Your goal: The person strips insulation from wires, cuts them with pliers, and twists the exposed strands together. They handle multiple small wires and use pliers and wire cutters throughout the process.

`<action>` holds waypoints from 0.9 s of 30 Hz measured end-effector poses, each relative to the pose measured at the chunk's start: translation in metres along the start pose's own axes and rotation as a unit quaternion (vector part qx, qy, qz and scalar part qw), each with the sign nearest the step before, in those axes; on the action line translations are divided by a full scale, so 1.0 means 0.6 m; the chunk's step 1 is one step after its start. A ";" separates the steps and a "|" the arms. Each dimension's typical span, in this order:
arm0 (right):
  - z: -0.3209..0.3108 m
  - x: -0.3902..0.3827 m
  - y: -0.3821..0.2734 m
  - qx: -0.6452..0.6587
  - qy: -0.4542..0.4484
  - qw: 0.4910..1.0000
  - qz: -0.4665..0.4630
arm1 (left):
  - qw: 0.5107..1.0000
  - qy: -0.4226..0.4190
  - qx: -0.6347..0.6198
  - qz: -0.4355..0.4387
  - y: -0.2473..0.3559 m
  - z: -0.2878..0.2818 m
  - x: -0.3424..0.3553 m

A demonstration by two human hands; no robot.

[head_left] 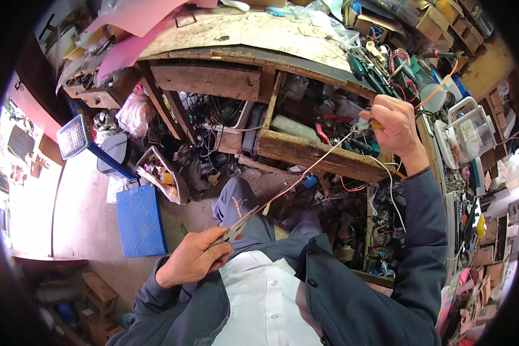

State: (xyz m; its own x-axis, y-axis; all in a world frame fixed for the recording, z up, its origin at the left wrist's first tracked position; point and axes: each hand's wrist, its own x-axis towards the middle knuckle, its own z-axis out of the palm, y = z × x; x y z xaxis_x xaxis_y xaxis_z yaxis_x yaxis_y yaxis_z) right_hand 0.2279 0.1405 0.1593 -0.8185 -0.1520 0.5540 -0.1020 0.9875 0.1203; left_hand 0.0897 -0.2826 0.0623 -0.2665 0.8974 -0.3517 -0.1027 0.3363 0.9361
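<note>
My left hand (pixel 197 259) is closed around a pair of long-nose pliers (pixel 234 232) in front of my lap. A thin coppery wire (pixel 297 181) runs taut from the plier jaws up to the right, and a short bent end (pixel 238 203) sticks out beyond the jaws. Over the open drawer (pixel 308 154), my right hand (pixel 395 128) is closed on a yellow-handled tool (pixel 376 124). Its metal head meets the other end of the wire; the fist hides most of it, so its exact kind does not show.
The worn wooden workbench (pixel 294 34) stands ahead, with several hand tools (pixel 380 72) at its right. Below it are tangled cables (pixel 210 124). On the left are a blue board (pixel 140 221), a platform scale (pixel 78 138) and a bin of scraps (pixel 164 176). Clear plastic tubs (pixel 472 132) sit at right.
</note>
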 end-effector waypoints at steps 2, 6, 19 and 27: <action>-0.014 -0.007 0.015 -0.026 0.012 1.000 0.006 | 1.000 -0.002 -0.004 -0.018 0.006 -0.001 -0.005; -0.048 -0.028 0.047 -0.053 0.010 0.997 0.048 | 1.000 -0.012 0.006 -0.027 0.011 -0.008 -0.006; -0.112 -0.029 0.092 -0.104 0.017 0.993 0.058 | 0.998 -0.010 0.063 -0.008 0.011 -0.055 -0.025; -0.124 -0.019 0.088 -0.112 0.037 0.991 0.065 | 0.993 -0.040 0.100 0.049 -0.020 -0.122 -0.043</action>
State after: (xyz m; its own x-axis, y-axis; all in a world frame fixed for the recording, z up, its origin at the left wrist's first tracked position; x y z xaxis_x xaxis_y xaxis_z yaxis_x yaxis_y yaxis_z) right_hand 0.2741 0.1911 0.2204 -0.7721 -0.0349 0.6345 0.1371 0.9659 0.2199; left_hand 0.0275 -0.3309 0.0602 -0.1885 0.9459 -0.2642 0.1152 0.2884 0.9505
